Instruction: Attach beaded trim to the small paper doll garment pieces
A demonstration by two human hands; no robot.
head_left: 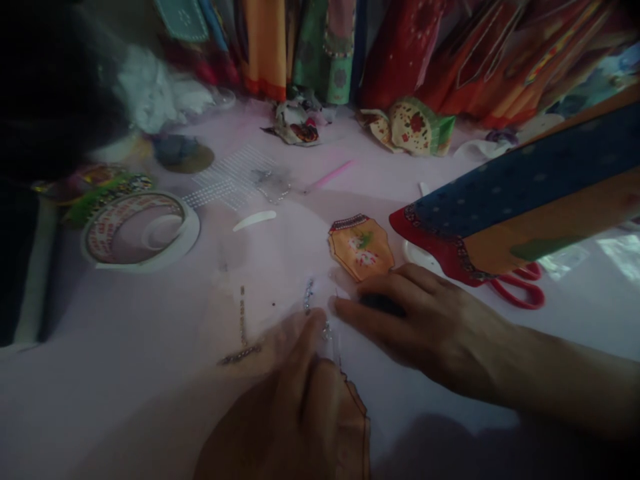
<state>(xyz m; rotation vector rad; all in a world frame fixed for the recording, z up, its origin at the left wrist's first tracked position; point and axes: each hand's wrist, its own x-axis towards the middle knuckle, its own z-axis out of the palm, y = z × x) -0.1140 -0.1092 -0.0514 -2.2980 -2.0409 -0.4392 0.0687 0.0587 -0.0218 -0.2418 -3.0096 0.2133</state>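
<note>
My left hand [295, 413] reaches in from the bottom with its index finger stretched out, the tip on a short strip of silvery beads [309, 293]. Partly under that hand lies an orange cloth piece with a dark outline [356, 427]. My right hand [420, 310] comes from the right, fingers apart, one fingertip beside the bead strip. Its upper fingers are close to the lower edge of a small orange patch [363, 250], which has a floral motif and a beaded top border. A dark patch under the right fingers is too dim to make out.
A roll of white tape [140, 230] and sheets of small stones [225, 180] lie at left, with gold bead strips [243, 317] nearer. A pink stick [330, 175] lies farther back. Blue-and-orange cloth [525, 187] and red scissor handles [523, 287] are at right. Colourful garments [400, 53] line the back.
</note>
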